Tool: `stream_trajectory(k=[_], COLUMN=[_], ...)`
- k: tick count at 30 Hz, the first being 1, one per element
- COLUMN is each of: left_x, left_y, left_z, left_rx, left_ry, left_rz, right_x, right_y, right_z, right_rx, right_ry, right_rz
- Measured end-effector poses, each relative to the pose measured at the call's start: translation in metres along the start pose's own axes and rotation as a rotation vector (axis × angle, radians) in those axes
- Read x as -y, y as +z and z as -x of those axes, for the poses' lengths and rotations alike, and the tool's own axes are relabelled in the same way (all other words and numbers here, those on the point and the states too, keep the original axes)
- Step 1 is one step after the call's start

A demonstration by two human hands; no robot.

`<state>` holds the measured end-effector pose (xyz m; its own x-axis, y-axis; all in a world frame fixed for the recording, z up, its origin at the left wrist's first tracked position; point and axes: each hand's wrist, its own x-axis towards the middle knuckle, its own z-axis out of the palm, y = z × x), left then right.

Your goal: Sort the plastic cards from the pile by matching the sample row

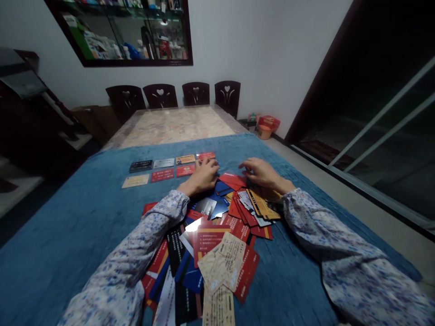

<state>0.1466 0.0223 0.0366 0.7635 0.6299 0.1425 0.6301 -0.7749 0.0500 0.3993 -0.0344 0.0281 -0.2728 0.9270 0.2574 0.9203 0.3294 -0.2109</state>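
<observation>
My left hand (203, 174) reaches past the far side of the card pile. Its fingers are spread and bent down at the near edge of a red card (205, 155), the last on the right in the back row. Close by lie a red card (185, 170) and a yellow-orange card (185, 159). Over the pile's far right side, my right hand (261, 172) hovers with curved fingers apart, and nothing shows in it. Just left of it is a red card (233, 179). The loose pile holds red cards (212, 240), blue cards (190, 271), black cards and beige cards (227, 262).
Farther left in the rows are a black card stack (141, 166), a silver card (163, 163), a red card (162, 175) and a cream card (135, 180). A blue cloth (84, 217) covers the near table. Several dark chairs (160, 96) line the far end.
</observation>
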Motion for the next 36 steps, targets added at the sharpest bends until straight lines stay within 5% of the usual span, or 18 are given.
stream_trajectory(k=[15, 36], left_x=[-0.007, -0.008], left_y=[0.011, 0.007], left_z=[-0.01, -0.007], left_rx=[0.133, 0.127], left_ry=[0.154, 0.245], left_rz=[0.058, 0.05], right_x=[0.013, 0.016], right_y=[0.001, 0.002], right_z=[0.017, 0.014], right_rx=[0.161, 0.221], right_ry=[0.013, -0.066], right_rz=[0.103, -0.082])
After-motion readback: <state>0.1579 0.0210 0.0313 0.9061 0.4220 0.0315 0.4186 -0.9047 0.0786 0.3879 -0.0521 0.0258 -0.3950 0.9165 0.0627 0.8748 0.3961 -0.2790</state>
